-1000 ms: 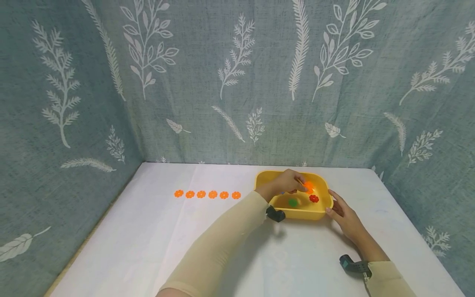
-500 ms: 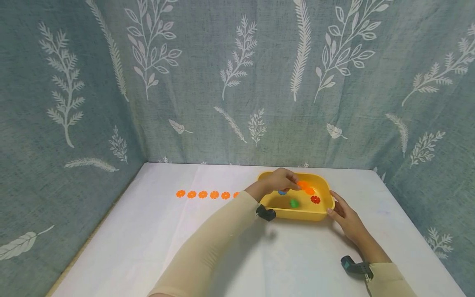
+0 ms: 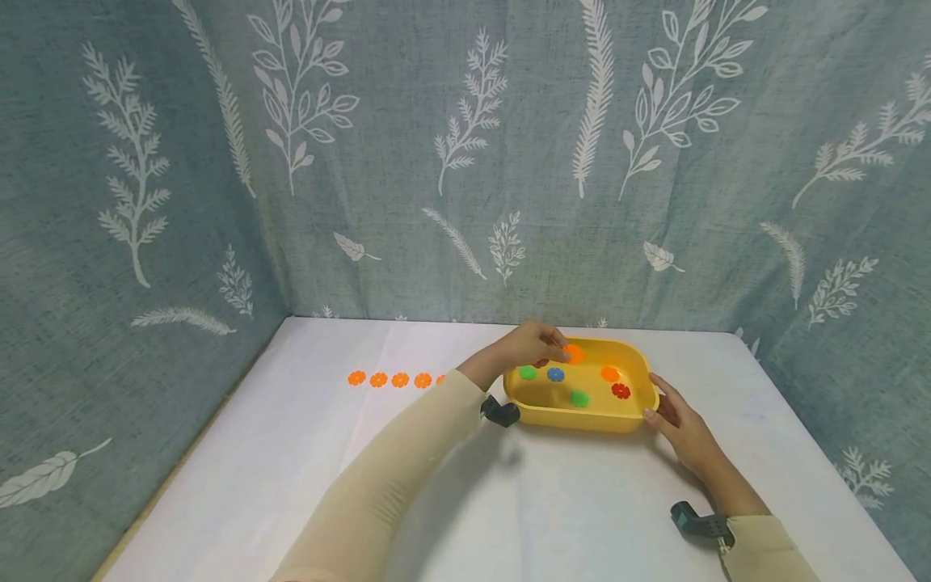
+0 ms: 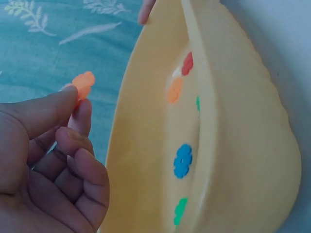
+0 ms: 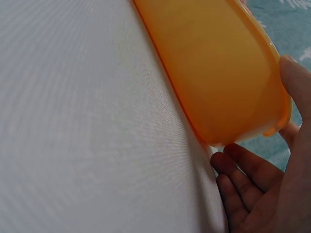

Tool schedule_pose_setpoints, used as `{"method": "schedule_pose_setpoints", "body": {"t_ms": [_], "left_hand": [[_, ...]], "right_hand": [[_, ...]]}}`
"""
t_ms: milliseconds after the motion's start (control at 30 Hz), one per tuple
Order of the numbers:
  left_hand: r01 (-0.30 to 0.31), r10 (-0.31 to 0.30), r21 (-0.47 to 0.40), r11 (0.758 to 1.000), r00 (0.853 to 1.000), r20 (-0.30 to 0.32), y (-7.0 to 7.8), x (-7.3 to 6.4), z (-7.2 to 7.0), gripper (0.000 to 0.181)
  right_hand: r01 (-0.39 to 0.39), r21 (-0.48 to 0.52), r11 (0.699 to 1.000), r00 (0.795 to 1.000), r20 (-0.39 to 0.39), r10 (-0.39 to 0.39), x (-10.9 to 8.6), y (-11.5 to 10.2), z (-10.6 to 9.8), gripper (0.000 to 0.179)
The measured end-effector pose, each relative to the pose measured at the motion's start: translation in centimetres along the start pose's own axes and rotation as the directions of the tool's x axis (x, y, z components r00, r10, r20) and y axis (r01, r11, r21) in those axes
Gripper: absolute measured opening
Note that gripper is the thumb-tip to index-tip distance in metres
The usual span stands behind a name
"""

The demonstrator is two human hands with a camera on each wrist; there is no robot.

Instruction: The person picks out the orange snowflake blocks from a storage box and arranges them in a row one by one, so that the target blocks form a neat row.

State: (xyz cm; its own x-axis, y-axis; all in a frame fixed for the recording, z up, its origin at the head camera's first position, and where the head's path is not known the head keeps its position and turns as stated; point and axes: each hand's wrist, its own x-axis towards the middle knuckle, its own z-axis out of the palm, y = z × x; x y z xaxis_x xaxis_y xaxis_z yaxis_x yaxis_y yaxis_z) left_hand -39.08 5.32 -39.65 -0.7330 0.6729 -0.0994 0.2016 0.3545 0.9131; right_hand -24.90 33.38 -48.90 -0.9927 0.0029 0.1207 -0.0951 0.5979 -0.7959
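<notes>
My left hand (image 3: 534, 343) pinches a flat orange flower-shaped piece (image 4: 83, 85) between thumb and index finger, above the left back part of a yellow plastic tub (image 3: 582, 420). The other fingers are curled in. Inside the tub lie green flower pieces (image 3: 579, 398), a blue one (image 3: 556, 374), another orange one (image 3: 609, 373) and a red one (image 3: 621, 391). Part of a dark red piece shows under the left hand. At the tub's right end, my right hand (image 3: 680, 428) holds the wall, thumb at the rim (image 5: 286, 92) and fingers around the outside.
A row of orange flower pieces (image 3: 400, 380) lies on the white table (image 3: 582, 509) left of the tub; the left sleeve (image 3: 385, 477) covers its right end. Grey-green leaf-patterned cloth (image 3: 407, 162) hangs behind the table and along its sides.
The left hand has moved left across the tub, carrying the orange flower piece up from the others. More pieces inside the tub now show. The right hand has stayed at the tub's right end.
</notes>
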Motion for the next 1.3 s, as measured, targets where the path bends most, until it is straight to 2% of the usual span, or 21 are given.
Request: {"method": "schedule_pose_setpoints", "body": {"t_ms": [133, 367, 567, 800, 1300], "left_hand": [[0.009, -0.009, 0.003, 1.0, 1.0, -0.025, -0.2, -0.8, -0.9, 0.017], [0.062, -0.06, 0.029, 0.998, 0.995, -0.074, -0.8, -1.9, -2.6, 0.02], [0.095, -0.092, 0.034, 0.995, 0.993, -0.076, -1.3, -2.7, -4.0, 0.024], [0.097, -0.088, 0.078, 0.992, 0.991, -0.103, -2.1, -4.3, -5.5, 0.024], [0.122, -0.108, 0.101, 0.987, 0.984, -0.141, -4.2, -7.0, -8.5, 0.021]], "right_hand": [[0.008, 0.008, 1.0, 1.0, 0.0, -0.008, 0.0, 0.0, 0.0, 0.072], [0.01, 0.001, 1.0, 1.0, -0.003, -0.01, 0.0, 0.0, 0.0, 0.072], [0.007, 0.0, 1.0, 1.0, 0.0, -0.007, 0.0, -0.2, 0.0, 0.072], [0.023, -0.007, 1.0, 1.0, -0.001, -0.023, -0.2, -0.2, 0.0, 0.071], [0.018, -0.002, 1.0, 1.0, -0.002, -0.018, -0.2, -0.4, -0.1, 0.072]]}}
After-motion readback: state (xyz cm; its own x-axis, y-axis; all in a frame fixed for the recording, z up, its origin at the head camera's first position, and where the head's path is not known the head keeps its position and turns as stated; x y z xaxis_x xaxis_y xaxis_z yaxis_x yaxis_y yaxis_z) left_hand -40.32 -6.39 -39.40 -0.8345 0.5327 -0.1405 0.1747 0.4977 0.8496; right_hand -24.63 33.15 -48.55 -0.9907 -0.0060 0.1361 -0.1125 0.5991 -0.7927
